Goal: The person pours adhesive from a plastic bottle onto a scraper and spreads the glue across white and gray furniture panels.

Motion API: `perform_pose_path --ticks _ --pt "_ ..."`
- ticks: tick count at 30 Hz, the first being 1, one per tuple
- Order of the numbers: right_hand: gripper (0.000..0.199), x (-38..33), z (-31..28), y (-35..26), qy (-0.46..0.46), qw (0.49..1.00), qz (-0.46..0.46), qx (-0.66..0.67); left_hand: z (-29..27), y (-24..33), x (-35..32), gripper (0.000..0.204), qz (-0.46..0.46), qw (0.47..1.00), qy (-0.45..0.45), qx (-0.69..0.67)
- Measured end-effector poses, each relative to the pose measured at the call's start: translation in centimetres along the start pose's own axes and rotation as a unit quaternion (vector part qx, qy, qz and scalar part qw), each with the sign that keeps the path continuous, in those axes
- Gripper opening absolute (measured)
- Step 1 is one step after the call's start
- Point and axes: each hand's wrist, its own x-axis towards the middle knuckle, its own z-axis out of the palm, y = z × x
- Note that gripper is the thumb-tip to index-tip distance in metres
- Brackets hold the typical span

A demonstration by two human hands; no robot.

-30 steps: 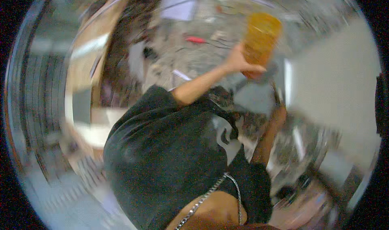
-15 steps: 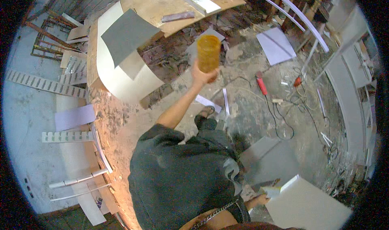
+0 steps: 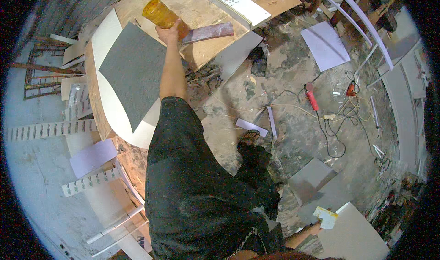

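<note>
Okay, so the left hand [image 3: 168,33] has its fingers wrapped around a tilted amber jar [image 3: 160,14] over the wooden counter [image 3: 197,7], beside a maroon strip [image 3: 211,32] near its front edge, right hand [image 3: 314,228] gripping a pale card [image 3: 326,217] above the grimy floor [image 3: 293,127].

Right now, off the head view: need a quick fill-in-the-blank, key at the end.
The jar is in the ____ hand.
The small pale piece is in the ____ hand.
The dark grey sheet lies on a ____ sheet.
The red tool lies on the ____.

Key: left; right; white; floor
</note>
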Motion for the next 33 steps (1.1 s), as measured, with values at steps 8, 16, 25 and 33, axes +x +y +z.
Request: perform_pose_path --ticks 8,16,25,33 --pt "0.035 1.4 -1.2 -2.6 0.030 0.998 -0.004 0.051 1.5 -0.3 -7.1 0.101 0.049 0.995 -0.073 -0.055" --pt "0.042 -3.0 0.1 -4.8 0.054 0.983 0.052 0.166 -1.5 -1.5 -4.2 0.109 0.034 0.994 -0.101 0.022" --pt "0.035 3.9 -4.2 7.9 0.008 0.832 0.211 0.513 2.9 1.6 -15.7 0.087 0.125 0.960 -0.247 -0.031" --pt "0.039 -0.4 -8.4 9.1 0.173 0.622 0.240 0.725 -3.8 7.4 -43.5 0.057 0.296 0.809 -0.502 -0.083"
